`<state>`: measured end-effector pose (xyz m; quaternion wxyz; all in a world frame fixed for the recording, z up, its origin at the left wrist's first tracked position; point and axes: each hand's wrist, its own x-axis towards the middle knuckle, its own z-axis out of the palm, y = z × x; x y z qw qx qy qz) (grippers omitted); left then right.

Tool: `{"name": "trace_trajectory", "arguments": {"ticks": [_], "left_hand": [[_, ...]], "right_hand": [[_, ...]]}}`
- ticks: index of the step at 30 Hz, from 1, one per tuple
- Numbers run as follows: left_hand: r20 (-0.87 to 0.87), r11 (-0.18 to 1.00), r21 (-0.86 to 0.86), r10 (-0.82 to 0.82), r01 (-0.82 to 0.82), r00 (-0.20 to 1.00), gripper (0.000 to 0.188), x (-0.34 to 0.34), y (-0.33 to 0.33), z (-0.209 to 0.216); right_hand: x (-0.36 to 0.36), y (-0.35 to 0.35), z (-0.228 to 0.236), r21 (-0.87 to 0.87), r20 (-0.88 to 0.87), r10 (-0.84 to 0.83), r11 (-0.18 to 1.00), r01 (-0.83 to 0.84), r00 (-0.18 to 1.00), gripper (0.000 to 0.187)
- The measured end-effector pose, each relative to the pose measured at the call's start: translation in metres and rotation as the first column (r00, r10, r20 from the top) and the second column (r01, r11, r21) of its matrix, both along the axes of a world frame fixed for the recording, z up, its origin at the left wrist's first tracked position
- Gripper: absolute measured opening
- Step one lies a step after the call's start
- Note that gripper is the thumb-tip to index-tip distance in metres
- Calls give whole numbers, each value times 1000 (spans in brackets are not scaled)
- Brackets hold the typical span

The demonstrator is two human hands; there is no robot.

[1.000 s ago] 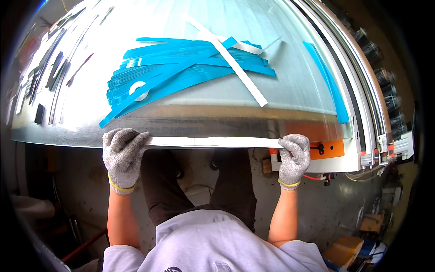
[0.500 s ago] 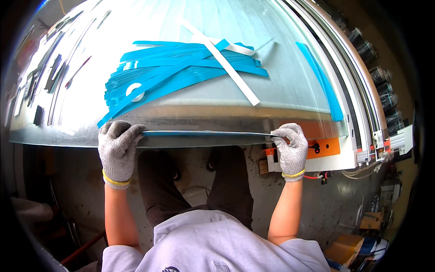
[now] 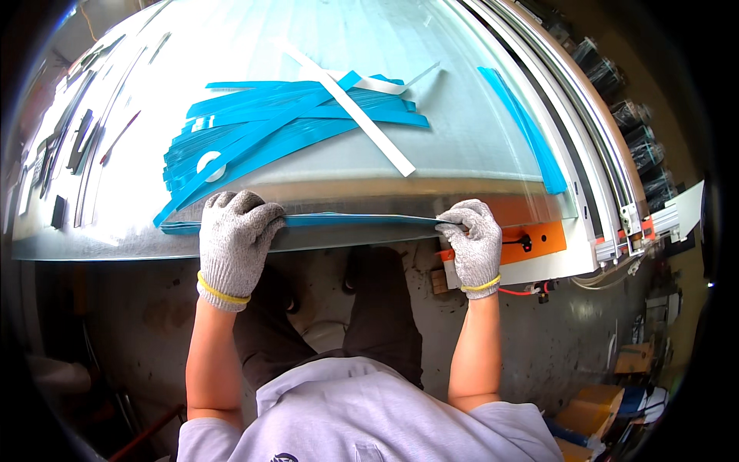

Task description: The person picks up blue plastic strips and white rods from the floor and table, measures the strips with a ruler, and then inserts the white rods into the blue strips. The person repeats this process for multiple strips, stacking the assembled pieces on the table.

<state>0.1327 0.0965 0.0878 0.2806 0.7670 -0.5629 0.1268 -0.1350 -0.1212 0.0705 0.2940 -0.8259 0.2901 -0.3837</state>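
My left hand (image 3: 237,239), in a grey knit glove with a yellow cuff, is closed on a thin blue strip (image 3: 358,220) near the table's front edge. The strip shows almost edge-on, and its left end sticks out past that hand. Whether it is one strip or several together, I cannot tell. My right hand (image 3: 473,240), gloved alike, pinches the strip's right end between thumb and fingers. Just beyond lies a loose pile of flat blue strips (image 3: 269,119), with a white strip (image 3: 369,127) across it and a white ring (image 3: 209,165) on top.
More blue strips (image 3: 531,138) lie by the right side of the glossy table (image 3: 454,100). A white and metal rail (image 3: 593,146) borders that side. Dark bars and thin tools (image 3: 81,142) are spread along the left. An orange plate (image 3: 539,245) sits at the front right corner.
My left hand has slid inward along the strip, closer to my right hand, leaving the left end out beyond it. The right hand keeps its pinch. The whole view has shifted slightly.
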Motion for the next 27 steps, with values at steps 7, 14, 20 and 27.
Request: {"name": "trace_trajectory", "arguments": {"ticks": [7,14,20,27], "left_hand": [[-11,998,-51,-28,27,1000,15,4,3,-4],[-2,998,-57,11,-11,1000,21,10,19,-4],[-80,987,-86,129,-136,988,20,50,60,-5],[-125,989,-73,119,-129,985,13,61,74,-6]], "right_hand": [[-2,-5,-4,91,37,27,995,-31,999,18],[-4,-9,-4,88,29,73,993,-76,997,17],[-3,-14,5,189,-34,98,978,-90,995,15],[-3,-13,7,138,-7,94,986,-92,996,8]]}}
